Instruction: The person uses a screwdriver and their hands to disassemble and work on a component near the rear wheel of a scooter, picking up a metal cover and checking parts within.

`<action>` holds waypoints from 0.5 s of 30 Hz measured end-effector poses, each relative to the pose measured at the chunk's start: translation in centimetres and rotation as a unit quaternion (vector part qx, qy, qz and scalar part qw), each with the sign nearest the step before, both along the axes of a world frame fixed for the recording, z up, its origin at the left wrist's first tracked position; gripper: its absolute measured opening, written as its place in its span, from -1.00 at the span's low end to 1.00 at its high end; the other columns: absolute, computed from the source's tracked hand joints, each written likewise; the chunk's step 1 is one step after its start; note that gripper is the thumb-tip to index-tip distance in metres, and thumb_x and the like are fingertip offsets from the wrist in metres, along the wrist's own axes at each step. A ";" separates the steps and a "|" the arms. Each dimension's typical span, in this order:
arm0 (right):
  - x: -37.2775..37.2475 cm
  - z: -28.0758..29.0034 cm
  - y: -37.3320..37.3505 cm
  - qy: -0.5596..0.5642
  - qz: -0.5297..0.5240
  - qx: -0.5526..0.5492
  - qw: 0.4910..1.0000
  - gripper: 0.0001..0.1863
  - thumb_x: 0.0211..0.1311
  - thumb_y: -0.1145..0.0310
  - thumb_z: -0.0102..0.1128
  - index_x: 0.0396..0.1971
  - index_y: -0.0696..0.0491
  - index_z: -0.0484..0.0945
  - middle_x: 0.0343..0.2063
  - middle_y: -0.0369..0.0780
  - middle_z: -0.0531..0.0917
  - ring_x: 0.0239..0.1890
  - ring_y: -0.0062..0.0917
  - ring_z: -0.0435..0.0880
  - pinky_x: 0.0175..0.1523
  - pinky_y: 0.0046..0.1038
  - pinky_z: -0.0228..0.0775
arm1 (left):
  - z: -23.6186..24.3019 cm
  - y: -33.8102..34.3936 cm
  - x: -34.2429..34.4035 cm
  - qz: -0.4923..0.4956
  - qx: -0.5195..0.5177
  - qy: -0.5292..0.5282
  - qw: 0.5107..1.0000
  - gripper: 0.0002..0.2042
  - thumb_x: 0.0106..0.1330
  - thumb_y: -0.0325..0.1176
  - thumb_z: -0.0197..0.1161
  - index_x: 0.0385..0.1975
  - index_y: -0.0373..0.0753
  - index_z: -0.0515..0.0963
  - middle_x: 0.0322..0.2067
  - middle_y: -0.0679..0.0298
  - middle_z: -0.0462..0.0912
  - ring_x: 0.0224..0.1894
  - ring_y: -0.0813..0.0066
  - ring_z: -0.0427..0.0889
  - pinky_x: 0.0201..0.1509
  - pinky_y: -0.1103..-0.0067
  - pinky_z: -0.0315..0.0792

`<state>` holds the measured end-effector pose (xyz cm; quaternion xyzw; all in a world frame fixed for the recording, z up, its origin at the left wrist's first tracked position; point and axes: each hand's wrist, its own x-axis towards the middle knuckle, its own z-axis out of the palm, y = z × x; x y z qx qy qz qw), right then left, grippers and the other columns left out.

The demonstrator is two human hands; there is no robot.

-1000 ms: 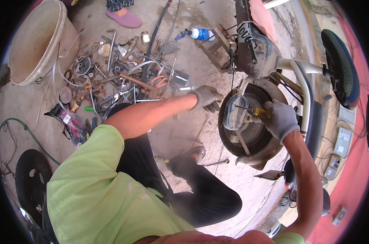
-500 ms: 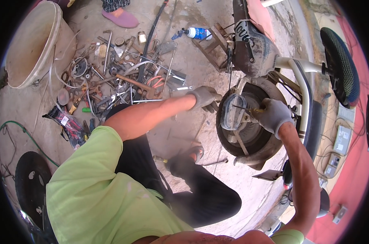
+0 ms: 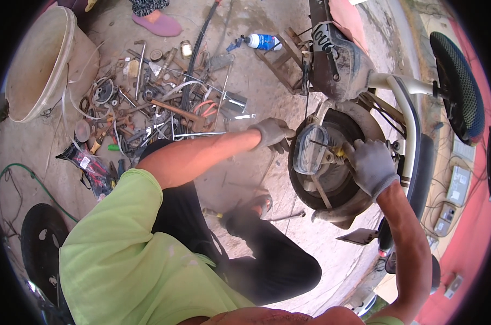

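My gloved right hand (image 3: 371, 167) is closed on the yellow handle of a screwdriver (image 3: 338, 150). The screwdriver's thin dark shaft points left across an oval, clear-looking part (image 3: 311, 149). That part sits inside a round dark housing (image 3: 347, 187) on a tipped-over two-wheeler. At the housing's left edge is my gloved left hand (image 3: 275, 134), its fingers bent and apart, with the tips close to the rim. Nothing shows in that hand, and whether its fingertips touch the rim is hard to tell.
Loose tools and metal parts (image 3: 164, 103) lie heaped on the ground at left, beside a large tipped bucket (image 3: 72, 65). A blue and white bottle (image 3: 264, 41) lies near a rusty metal frame (image 3: 288, 59). The vehicle's pale tube (image 3: 407, 119) rises at right. Someone's pink shoe (image 3: 157, 24) is far left.
My right hand has shifted slightly down and turned around the screwdriver handle, with the wrist lower. The screwdriver and my left hand have hardly moved.
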<state>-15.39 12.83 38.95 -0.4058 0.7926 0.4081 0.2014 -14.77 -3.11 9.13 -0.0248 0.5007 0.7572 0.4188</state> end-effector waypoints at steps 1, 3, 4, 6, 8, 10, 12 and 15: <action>-0.2 0.1 -0.1 -0.009 -0.007 0.002 1.000 -0.54 0.25 0.40 0.28 0.19 -0.03 0.66 -0.37 -0.23 0.59 -0.28 -0.30 0.66 -0.11 -0.22 0.48 | 0.0 0.1 0.0 -0.003 -0.001 0.000 1.000 -0.65 0.51 -0.13 0.20 -0.07 -0.34 0.65 -0.30 0.05 0.85 -0.34 0.28 0.85 -0.26 0.42 0.69; -0.6 -0.1 0.1 -0.025 -0.016 0.002 1.000 -0.52 0.25 0.41 0.27 0.21 -0.03 0.65 -0.37 -0.23 0.59 -0.29 -0.30 0.65 -0.12 -0.23 0.47 | 0.0 0.1 -0.1 -0.008 0.003 -0.008 1.000 -0.64 0.51 -0.12 0.20 -0.05 -0.35 0.66 -0.29 0.06 0.85 -0.33 0.28 0.85 -0.25 0.42 0.69; -0.7 -0.5 1.3 -0.023 0.016 -0.010 1.000 -0.52 0.25 0.42 0.26 0.21 -0.01 0.65 -0.38 -0.22 0.59 -0.31 -0.31 0.64 -0.13 -0.24 0.48 | 0.1 0.2 -0.1 -0.013 0.011 -0.016 1.000 -0.63 0.52 -0.12 0.20 -0.03 -0.36 0.66 -0.29 0.07 0.85 -0.34 0.29 0.84 -0.24 0.42 0.69; -0.5 -0.8 1.7 -0.018 0.036 -0.019 0.999 -0.52 0.25 0.41 0.25 0.20 0.00 0.65 -0.37 -0.22 0.59 -0.31 -0.31 0.64 -0.14 -0.25 0.48 | 0.6 0.3 0.2 -0.012 0.046 -0.035 0.998 -0.61 0.52 -0.11 0.19 0.01 -0.37 0.66 -0.27 0.08 0.85 -0.34 0.31 0.83 -0.23 0.43 0.70; -0.6 -1.0 1.7 -0.020 0.034 -0.030 0.999 -0.53 0.24 0.40 0.26 0.19 0.00 0.66 -0.37 -0.21 0.60 -0.31 -0.30 0.66 -0.16 -0.23 0.49 | 1.2 0.3 0.4 0.000 0.100 -0.058 0.993 -0.59 0.53 -0.11 0.18 0.05 -0.39 0.65 -0.23 0.09 0.84 -0.33 0.32 0.82 -0.20 0.43 0.71; -0.8 -0.8 1.5 -0.030 0.008 -0.044 0.999 -0.54 0.23 0.39 0.29 0.17 -0.01 0.66 -0.36 -0.19 0.60 -0.31 -0.26 0.68 -0.18 -0.20 0.51 | 1.1 1.1 0.5 0.010 0.122 -0.046 0.991 -0.56 0.52 -0.09 0.19 0.07 -0.40 0.65 -0.17 0.10 0.81 -0.28 0.33 0.81 -0.15 0.42 0.71; -0.8 -0.5 1.1 -0.042 -0.069 -0.047 0.996 -0.58 0.25 0.37 0.32 0.14 -0.02 0.68 -0.36 -0.15 0.63 -0.30 -0.18 0.71 -0.18 -0.17 0.53 | 1.5 1.7 0.4 0.000 0.115 -0.001 0.993 -0.54 0.51 -0.08 0.20 0.08 -0.42 0.65 -0.12 0.10 0.79 -0.22 0.33 0.81 -0.11 0.41 0.71; -1.3 -0.2 0.1 -0.060 -0.182 -0.090 0.977 -0.68 0.30 0.33 0.34 0.04 0.00 0.70 -0.35 -0.07 0.69 -0.27 -0.07 0.75 -0.15 -0.13 0.58 | 1.1 2.4 0.3 -0.019 0.068 0.080 0.994 -0.53 0.49 -0.08 0.24 0.09 -0.43 0.64 -0.08 0.09 0.77 -0.16 0.32 0.80 -0.04 0.40 0.71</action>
